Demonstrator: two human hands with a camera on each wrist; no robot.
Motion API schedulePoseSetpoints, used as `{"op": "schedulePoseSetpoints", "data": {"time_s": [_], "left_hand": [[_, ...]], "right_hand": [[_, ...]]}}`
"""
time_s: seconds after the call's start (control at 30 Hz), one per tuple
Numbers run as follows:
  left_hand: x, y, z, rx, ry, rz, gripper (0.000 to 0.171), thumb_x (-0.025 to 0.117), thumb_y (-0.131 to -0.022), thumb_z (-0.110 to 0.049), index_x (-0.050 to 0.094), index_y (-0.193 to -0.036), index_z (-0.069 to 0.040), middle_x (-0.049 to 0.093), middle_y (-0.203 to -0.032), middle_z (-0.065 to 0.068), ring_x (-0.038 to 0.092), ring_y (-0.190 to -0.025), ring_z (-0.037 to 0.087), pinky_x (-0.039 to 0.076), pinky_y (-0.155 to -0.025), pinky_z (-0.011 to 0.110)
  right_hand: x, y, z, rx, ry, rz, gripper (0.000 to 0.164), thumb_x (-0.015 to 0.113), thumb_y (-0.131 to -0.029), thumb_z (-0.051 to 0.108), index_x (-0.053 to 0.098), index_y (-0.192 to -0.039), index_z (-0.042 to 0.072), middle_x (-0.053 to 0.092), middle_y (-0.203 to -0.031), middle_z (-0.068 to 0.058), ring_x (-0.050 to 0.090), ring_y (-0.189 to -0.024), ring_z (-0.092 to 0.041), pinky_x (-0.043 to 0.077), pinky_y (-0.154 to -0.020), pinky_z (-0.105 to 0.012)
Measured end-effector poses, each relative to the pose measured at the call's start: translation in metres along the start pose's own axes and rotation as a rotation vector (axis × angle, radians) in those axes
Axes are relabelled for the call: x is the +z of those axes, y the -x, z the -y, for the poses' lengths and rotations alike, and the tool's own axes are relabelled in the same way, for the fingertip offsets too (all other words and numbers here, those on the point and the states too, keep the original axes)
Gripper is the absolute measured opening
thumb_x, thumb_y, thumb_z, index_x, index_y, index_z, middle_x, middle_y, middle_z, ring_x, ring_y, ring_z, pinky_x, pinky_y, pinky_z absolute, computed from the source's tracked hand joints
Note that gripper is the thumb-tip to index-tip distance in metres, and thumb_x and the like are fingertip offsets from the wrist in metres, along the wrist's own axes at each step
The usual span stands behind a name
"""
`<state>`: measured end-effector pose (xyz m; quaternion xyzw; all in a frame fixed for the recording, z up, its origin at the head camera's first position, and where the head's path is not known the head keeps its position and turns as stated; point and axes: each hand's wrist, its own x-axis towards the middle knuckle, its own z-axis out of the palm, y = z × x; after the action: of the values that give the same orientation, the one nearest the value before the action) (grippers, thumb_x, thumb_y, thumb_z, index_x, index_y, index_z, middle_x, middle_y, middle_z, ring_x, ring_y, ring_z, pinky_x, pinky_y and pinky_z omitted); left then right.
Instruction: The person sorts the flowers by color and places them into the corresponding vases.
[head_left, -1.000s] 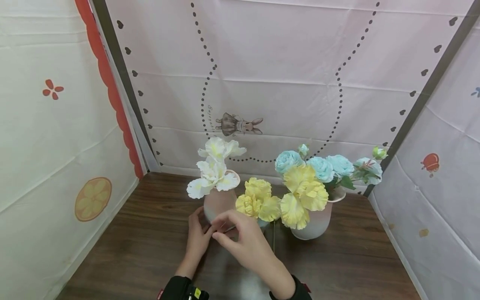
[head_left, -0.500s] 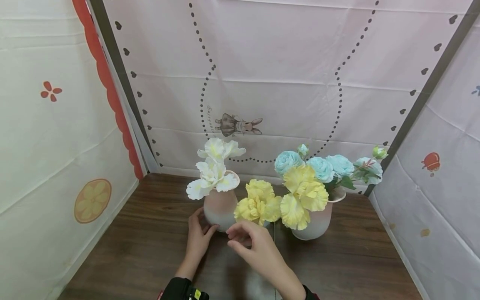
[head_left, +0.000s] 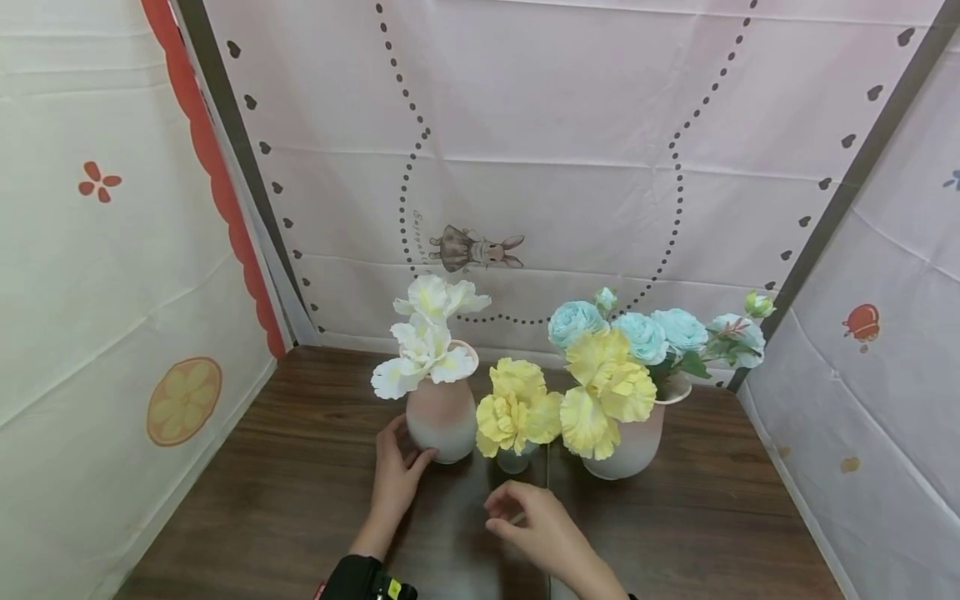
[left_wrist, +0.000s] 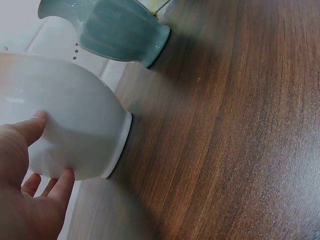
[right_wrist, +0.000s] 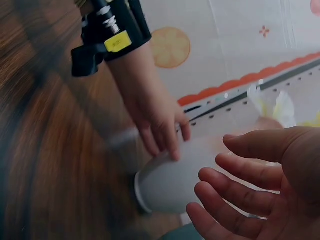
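A pink-and-white vase (head_left: 441,421) stands upright on the left of the table, with white flowers (head_left: 429,333) in it. My left hand (head_left: 395,477) holds its lower left side; in the left wrist view the thumb and fingers of that hand (left_wrist: 37,175) lie against the pale lower wall. My right hand (head_left: 542,527) is nearer the front, apart from the vases, with loosely bent fingers and nothing in it. Just beyond it stands a small blue-green vase (head_left: 517,458), mostly covered by yellow flowers (head_left: 517,406) from the head view.
A second pink-and-white vase (head_left: 626,450) stands at the right with blue flowers (head_left: 678,332) and a yellow flower (head_left: 606,392). Printed cloth walls (head_left: 555,100) close off the back and sides of the wooden table (head_left: 315,492).
My right hand has drawn away from the left vase, moving right and towards the front, which uncovers the vase and part of the small blue-green one. My left hand stays on the vase.
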<state>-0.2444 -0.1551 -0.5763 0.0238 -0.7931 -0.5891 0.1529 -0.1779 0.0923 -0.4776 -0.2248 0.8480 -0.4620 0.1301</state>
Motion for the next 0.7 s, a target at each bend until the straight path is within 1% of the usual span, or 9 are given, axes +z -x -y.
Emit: {"op": "schedulePoseSetpoints", "data": {"time_s": [0.1, 0.23, 0.37, 0.47, 0.57, 0.7], "left_hand": [[0.000, 0.000, 0.000, -0.004, -0.003, 0.000, 0.076, 0.072, -0.091, -0.007, 0.026, -0.151, -0.002, 0.028, -0.147, 0.024, 0.039, -0.139, 0.041, 0.050, -0.107, 0.053], [0.001, -0.001, 0.001, -0.005, -0.005, 0.000, 0.075, 0.072, -0.091, -0.007, 0.026, -0.150, -0.002, 0.029, -0.147, 0.024, 0.039, -0.139, 0.041, 0.050, -0.107, 0.054], [0.000, -0.001, 0.001, -0.006, -0.001, -0.002, 0.075, 0.072, -0.090, -0.007, 0.027, -0.150, -0.003, 0.029, -0.147, 0.024, 0.039, -0.139, 0.039, 0.050, -0.107, 0.053], [0.000, -0.002, 0.002, -0.010, -0.004, -0.001, 0.074, 0.072, -0.091, -0.008, 0.027, -0.150, -0.003, 0.029, -0.147, 0.023, 0.039, -0.139, 0.039, 0.050, -0.108, 0.052], [0.001, -0.002, 0.003, -0.013, -0.007, 0.004, 0.074, 0.072, -0.091, -0.009, 0.027, -0.150, -0.003, 0.028, -0.147, 0.024, 0.039, -0.139, 0.039, 0.049, -0.108, 0.052], [0.001, -0.002, 0.003, -0.012, -0.007, 0.006, 0.074, 0.072, -0.091, -0.009, 0.027, -0.150, -0.003, 0.028, -0.148, 0.024, 0.039, -0.139, 0.040, 0.050, -0.108, 0.052]], "right_hand": [[-0.002, 0.003, -0.012, 0.022, 0.016, -0.012, 0.013, 0.072, -0.092, 0.024, 0.069, -0.101, 0.014, 0.072, -0.095, 0.004, 0.065, -0.083, -0.005, 0.056, -0.070, -0.020], [-0.007, 0.004, -0.029, 0.056, 0.050, -0.048, 0.018, 0.072, -0.092, 0.025, 0.069, -0.102, 0.010, 0.072, -0.095, 0.002, 0.068, -0.086, -0.014, 0.057, -0.072, -0.024], [-0.012, 0.002, -0.049, 0.116, 0.086, -0.109, 0.020, 0.071, -0.091, 0.022, 0.069, -0.103, 0.007, 0.072, -0.096, -0.002, 0.068, -0.088, -0.021, 0.056, -0.073, -0.032], [-0.016, 0.000, -0.064, 0.176, 0.096, -0.168, 0.019, 0.072, -0.091, 0.021, 0.069, -0.103, 0.006, 0.071, -0.098, -0.005, 0.067, -0.090, -0.024, 0.056, -0.073, -0.036], [-0.019, -0.003, -0.076, 0.242, 0.076, -0.219, 0.020, 0.073, -0.090, 0.019, 0.068, -0.104, 0.005, 0.071, -0.099, -0.007, 0.067, -0.088, -0.023, 0.057, -0.069, -0.034], [-0.021, -0.006, -0.088, 0.311, 0.037, -0.262, 0.022, 0.072, -0.090, 0.016, 0.066, -0.106, 0.002, 0.070, -0.096, -0.010, 0.066, -0.076, -0.019, 0.056, -0.060, -0.029]]}}
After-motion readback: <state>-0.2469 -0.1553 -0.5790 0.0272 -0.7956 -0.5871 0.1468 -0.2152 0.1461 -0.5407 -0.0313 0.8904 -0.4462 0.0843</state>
